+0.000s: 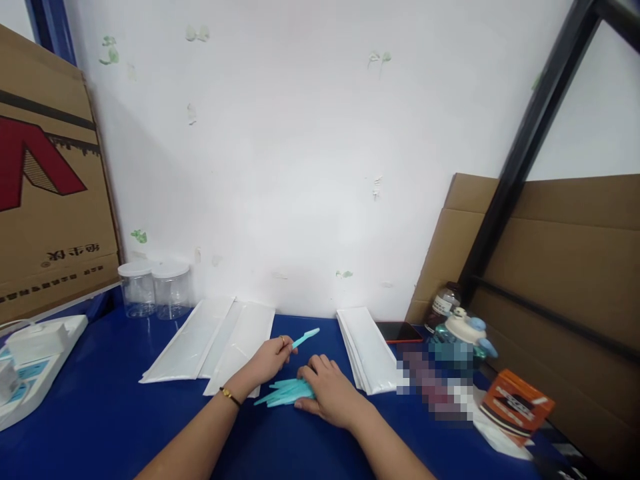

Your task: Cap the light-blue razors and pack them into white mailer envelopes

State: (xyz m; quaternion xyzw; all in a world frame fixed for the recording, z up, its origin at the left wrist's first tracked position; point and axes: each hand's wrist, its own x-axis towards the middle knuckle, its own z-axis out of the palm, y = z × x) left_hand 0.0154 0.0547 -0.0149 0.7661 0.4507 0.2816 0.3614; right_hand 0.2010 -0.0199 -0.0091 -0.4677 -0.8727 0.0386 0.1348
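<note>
Blue worktop (100, 413) met a white wall (280, 167) beyond the turquoise pile (287, 393), the reference for all positions. Left hand (274, 359): fingertips closed in a pinch on one end of a turquoise stick (306, 338), just beyond the pile. Right hand (331, 391): fingers half curled over the pile's right end; whether it gripped any pieces could not be determined. Probable faults: the stick, pinched at one end only, could have pivoted or slipped; the loose pile could have fanned out under uneven pressure. Obstructions: white packets (245, 340) beyond and left of the pile, liable to drag against the left hand; a packet stack (370, 353) to its right, limiting sideways travel. Farther right of the pile stood a teal bottle (459, 337) and an orange box (517, 405); clear jars (171, 293) stood far left.
</note>
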